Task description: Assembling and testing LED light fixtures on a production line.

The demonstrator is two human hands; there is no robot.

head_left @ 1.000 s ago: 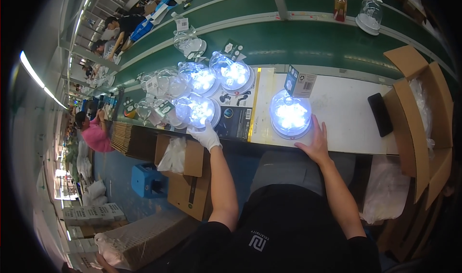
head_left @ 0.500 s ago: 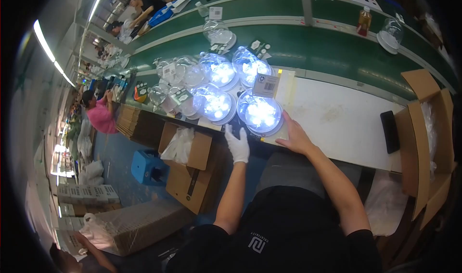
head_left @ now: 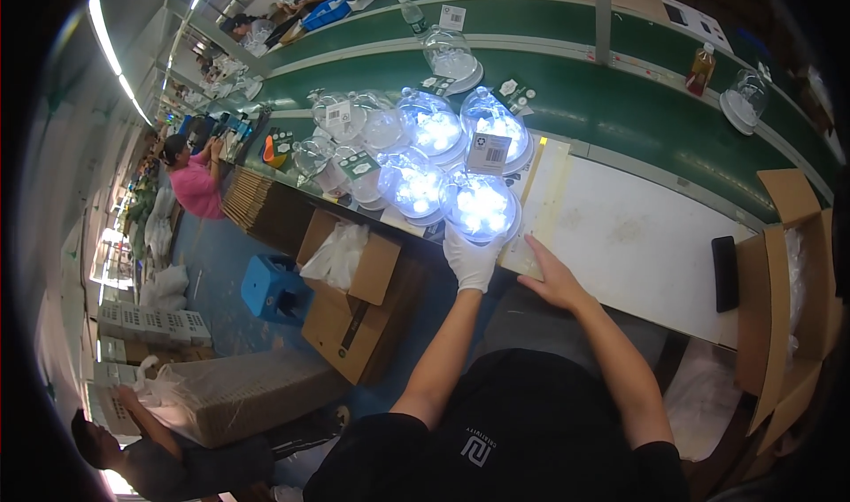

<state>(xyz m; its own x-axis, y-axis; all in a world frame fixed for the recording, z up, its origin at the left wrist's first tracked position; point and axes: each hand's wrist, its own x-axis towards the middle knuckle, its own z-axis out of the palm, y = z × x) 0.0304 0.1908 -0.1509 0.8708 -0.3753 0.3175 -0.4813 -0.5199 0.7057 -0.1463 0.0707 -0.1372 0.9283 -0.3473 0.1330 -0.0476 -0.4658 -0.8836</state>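
Observation:
My left hand (head_left: 471, 261), in a white glove, is closed around the near side of a glowing clear dome light (head_left: 479, 208). Part of its fingers is hidden behind the dome, which leans with its white base (head_left: 513, 224) toward the right. My bare right hand (head_left: 556, 277) is open and holds nothing; its fingers rest by the white board's near left corner. Three more lit domes stand close behind and to the left, among them the front left one (head_left: 413, 185). A card tag (head_left: 488, 153) with a printed label hangs over the nearest dome.
Unlit clear domes (head_left: 339, 118) cluster left of the lit ones. The white board (head_left: 637, 227) extends right to a black slab-like object (head_left: 724, 274) and an open carton (head_left: 776, 298). Behind runs a green conveyor (head_left: 567, 95) with a drink bottle (head_left: 700, 69). A blue stool (head_left: 270, 287) stands on the floor.
My left hand has moved up and right onto the nearest lit dome, which now tilts. My right hand has come away from that dome's base. The whole view has shifted slightly.

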